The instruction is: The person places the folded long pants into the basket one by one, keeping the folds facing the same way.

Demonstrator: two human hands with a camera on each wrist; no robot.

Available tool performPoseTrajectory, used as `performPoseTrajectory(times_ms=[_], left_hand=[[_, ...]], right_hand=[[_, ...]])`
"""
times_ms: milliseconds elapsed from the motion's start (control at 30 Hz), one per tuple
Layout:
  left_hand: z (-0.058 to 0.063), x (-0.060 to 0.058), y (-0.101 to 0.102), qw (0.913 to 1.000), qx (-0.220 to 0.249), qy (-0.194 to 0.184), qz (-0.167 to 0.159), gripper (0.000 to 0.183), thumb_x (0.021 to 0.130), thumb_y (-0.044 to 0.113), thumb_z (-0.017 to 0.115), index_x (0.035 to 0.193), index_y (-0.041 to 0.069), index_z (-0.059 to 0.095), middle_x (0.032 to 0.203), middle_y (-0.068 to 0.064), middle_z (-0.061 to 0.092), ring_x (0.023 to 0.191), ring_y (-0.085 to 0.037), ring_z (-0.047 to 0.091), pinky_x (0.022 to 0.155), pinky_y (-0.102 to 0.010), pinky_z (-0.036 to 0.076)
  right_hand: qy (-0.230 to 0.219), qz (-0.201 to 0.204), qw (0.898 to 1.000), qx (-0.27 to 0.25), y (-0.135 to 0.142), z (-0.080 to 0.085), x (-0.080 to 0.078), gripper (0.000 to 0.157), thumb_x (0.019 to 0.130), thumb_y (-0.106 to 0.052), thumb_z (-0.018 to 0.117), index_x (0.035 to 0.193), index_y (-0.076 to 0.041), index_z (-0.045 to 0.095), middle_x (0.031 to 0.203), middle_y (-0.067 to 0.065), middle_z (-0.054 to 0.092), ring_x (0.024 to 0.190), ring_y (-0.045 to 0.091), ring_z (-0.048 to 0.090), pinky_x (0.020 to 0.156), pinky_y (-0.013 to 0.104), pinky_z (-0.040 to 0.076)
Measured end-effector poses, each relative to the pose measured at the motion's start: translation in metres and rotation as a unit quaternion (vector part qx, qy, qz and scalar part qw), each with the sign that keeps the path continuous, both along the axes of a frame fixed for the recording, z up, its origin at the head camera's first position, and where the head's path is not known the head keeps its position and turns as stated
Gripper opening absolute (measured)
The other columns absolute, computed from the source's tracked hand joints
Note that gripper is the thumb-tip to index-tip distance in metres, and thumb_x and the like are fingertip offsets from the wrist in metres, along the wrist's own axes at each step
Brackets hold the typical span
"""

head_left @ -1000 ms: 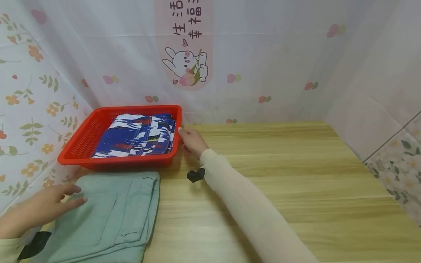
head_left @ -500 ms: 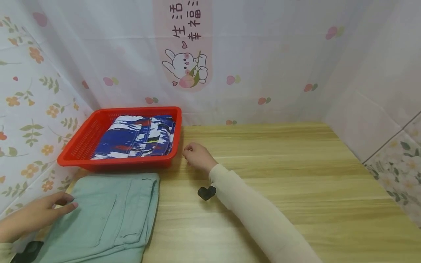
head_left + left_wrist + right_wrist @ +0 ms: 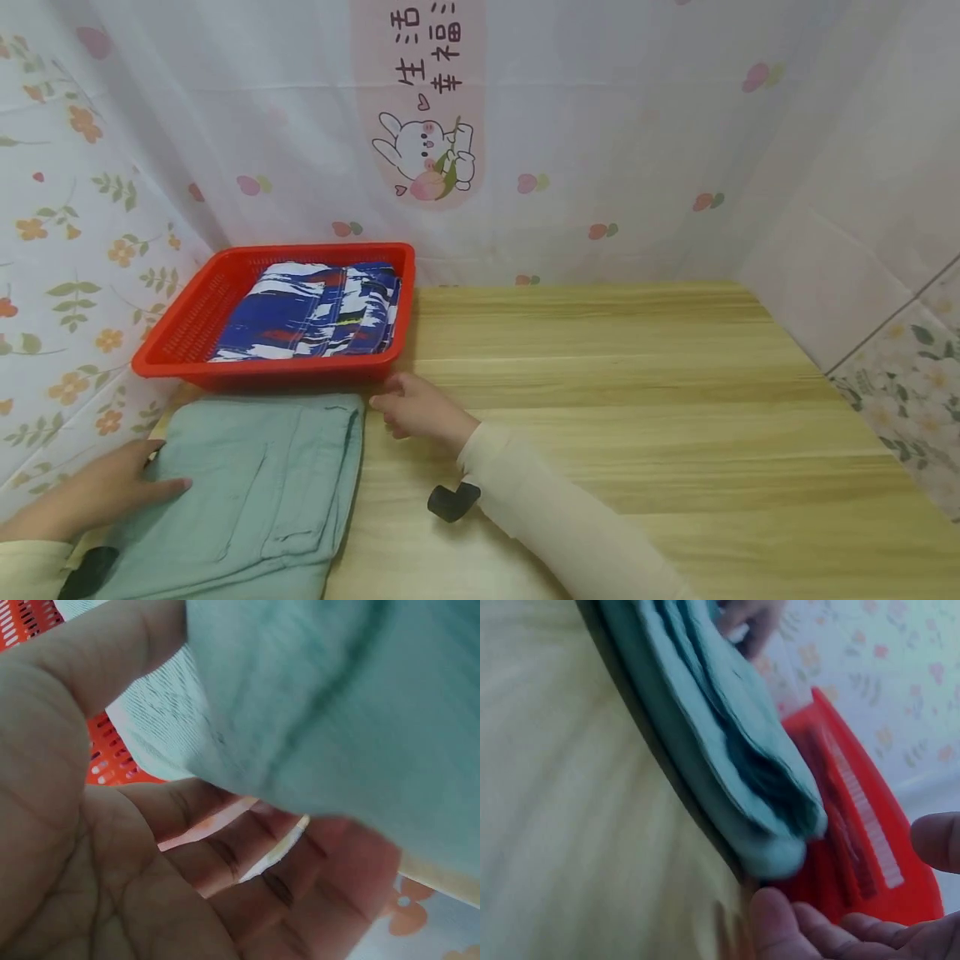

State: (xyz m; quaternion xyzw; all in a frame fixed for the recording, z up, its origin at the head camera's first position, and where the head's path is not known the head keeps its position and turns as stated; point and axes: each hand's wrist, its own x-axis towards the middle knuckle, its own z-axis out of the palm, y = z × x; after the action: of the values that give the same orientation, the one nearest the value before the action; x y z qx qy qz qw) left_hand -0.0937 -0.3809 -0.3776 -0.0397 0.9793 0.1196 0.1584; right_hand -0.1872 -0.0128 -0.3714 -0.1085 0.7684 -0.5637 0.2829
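Folded pale green pants (image 3: 225,483) lie on the table in front of the red basket. My left hand (image 3: 105,492) is at their left edge, thumb over the top layer. In the left wrist view the cloth (image 3: 322,735) sits between the thumb and the fingers (image 3: 300,892), hiding their tips. My right hand (image 3: 420,412) holds nothing and is just beside the pants' far right corner, close to the basket. Its fingers (image 3: 772,922) are loosely bent near the folded end of the pants (image 3: 772,859) in the right wrist view.
The red plastic basket (image 3: 277,372) stands at the back left and holds a folded blue, white and red patterned garment (image 3: 307,312). Flowered curtains (image 3: 90,208) border the left and back. The wooden table (image 3: 637,417) stretches to the right.
My right hand has left the basket's right rim and come nearer, toward the pants' corner. My left hand has lowered onto the pants' left edge. Basket and pants stay in place.
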Motion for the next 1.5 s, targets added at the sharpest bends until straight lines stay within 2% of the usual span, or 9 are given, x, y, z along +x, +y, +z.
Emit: performPoseTrajectory(times_ms=[167,333,467,567,667,867,1033,1300,1500], left_hand=[[0.001,-0.003,0.002,1.0,0.0,0.003,-0.006,0.092,0.071,0.048,0.073,0.113,-0.027,0.039,0.107,-0.043,0.047,0.096,-0.053,0.048,0.078,-0.061,0.04],[0.002,-0.004,0.004,1.0,-0.008,-0.006,0.0,0.097,0.07,0.049,0.073,0.115,-0.028,0.035,0.111,-0.046,0.041,0.1,-0.057,0.043,0.081,-0.063,0.037],[0.002,-0.004,0.003,1.0,-0.007,-0.005,-0.006,0.1,0.071,0.049,0.072,0.116,-0.03,0.031,0.113,-0.048,0.037,0.101,-0.06,0.04,0.082,-0.064,0.036],[0.001,-0.004,0.002,0.9999,-0.004,-0.002,-0.011,0.1,0.072,0.048,0.072,0.117,-0.031,0.03,0.113,-0.049,0.037,0.101,-0.06,0.039,0.083,-0.064,0.035],[0.001,-0.005,0.002,0.9999,-0.007,-0.003,-0.014,0.099,0.072,0.048,0.072,0.115,-0.03,0.032,0.112,-0.048,0.038,0.101,-0.06,0.04,0.082,-0.064,0.036],[0.002,-0.006,0.002,0.9995,-0.014,-0.018,-0.019,0.097,0.072,0.049,0.072,0.115,-0.029,0.034,0.109,-0.046,0.043,0.099,-0.056,0.044,0.08,-0.062,0.038],[0.001,-0.007,0.004,0.9996,-0.008,-0.016,-0.023,0.096,0.072,0.05,0.071,0.117,-0.027,0.035,0.11,-0.044,0.044,0.099,-0.056,0.045,0.08,-0.062,0.038],[-0.002,-0.003,0.002,0.9991,-0.006,0.019,-0.039,0.089,0.073,0.046,0.072,0.114,-0.026,0.039,0.105,-0.041,0.049,0.095,-0.053,0.049,0.077,-0.061,0.04],[-0.001,-0.003,0.003,0.9988,-0.006,0.025,-0.041,0.086,0.073,0.043,0.073,0.114,-0.025,0.04,0.104,-0.04,0.051,0.094,-0.052,0.051,0.077,-0.06,0.04]], right_hand=[[0.01,0.004,1.0,0.002,-0.011,-0.01,0.016,0.053,0.087,-0.032,0.061,0.129,-0.005,0.045,0.113,0.005,0.057,0.084,0.02,0.058,0.073,0.032,0.05],[0.011,-0.002,1.0,-0.009,-0.019,-0.012,0.029,0.055,0.087,-0.025,0.062,0.131,-0.001,0.042,0.118,0.012,0.055,0.086,0.018,0.057,0.072,0.034,0.051],[0.021,-0.006,1.0,0.01,-0.023,-0.011,0.038,0.053,0.086,-0.025,0.063,0.129,-0.001,0.043,0.094,0.005,0.06,0.066,0.015,0.055,0.058,0.028,0.047],[0.017,-0.014,1.0,0.021,-0.027,-0.012,0.039,0.041,0.085,-0.027,0.063,0.117,-0.005,0.05,0.069,0.002,0.055,0.052,0.016,0.05,0.05,0.027,0.039],[0.0,-0.024,1.0,0.016,-0.031,-0.015,0.039,0.029,0.085,-0.028,0.061,0.106,-0.009,0.055,0.061,0.002,0.049,0.046,0.019,0.048,0.048,0.029,0.039],[-0.027,-0.019,0.999,-0.011,-0.038,-0.019,0.04,0.017,0.086,-0.024,0.061,0.098,-0.013,0.06,0.069,0.003,0.047,0.055,0.018,0.048,0.053,0.032,0.05],[-0.005,0.019,1.0,-0.015,-0.038,-0.018,0.04,0.011,0.084,-0.023,0.061,0.092,-0.015,0.061,0.068,0.001,0.049,0.058,0.015,0.048,0.052,0.028,0.044],[0.036,0.058,0.997,-0.038,-0.036,-0.017,0.04,0.021,0.081,-0.018,0.067,0.101,-0.019,0.061,0.086,-0.009,0.058,0.078,0.008,0.052,0.072,0.022,0.044],[0.028,0.062,0.996,-0.05,-0.036,-0.021,0.039,0.025,0.079,-0.016,0.069,0.102,-0.02,0.06,0.088,-0.011,0.061,0.08,0.006,0.054,0.077,0.021,0.044]])
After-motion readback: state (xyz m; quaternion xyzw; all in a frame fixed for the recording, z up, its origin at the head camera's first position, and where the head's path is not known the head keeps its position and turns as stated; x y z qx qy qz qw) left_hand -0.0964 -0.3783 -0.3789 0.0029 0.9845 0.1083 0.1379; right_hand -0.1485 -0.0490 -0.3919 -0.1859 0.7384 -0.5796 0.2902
